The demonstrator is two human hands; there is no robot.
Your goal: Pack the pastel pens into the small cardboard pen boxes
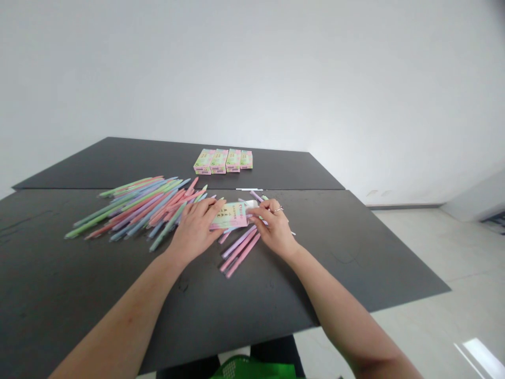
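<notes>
Printed box; left grip around its left end; right grip narrow on its white flap

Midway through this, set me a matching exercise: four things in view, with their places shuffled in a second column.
Things
1. Large heap of pastel pens
2. Row of four small boxes
3. Small printed box with a white flap
4. Ring

Places
A. On the right hand
B. Towards the back of the black table
C. In the left hand's grip
D. Mostly left of the left hand

Pairs: 1-D, 2-B, 3-C, 4-A
</notes>
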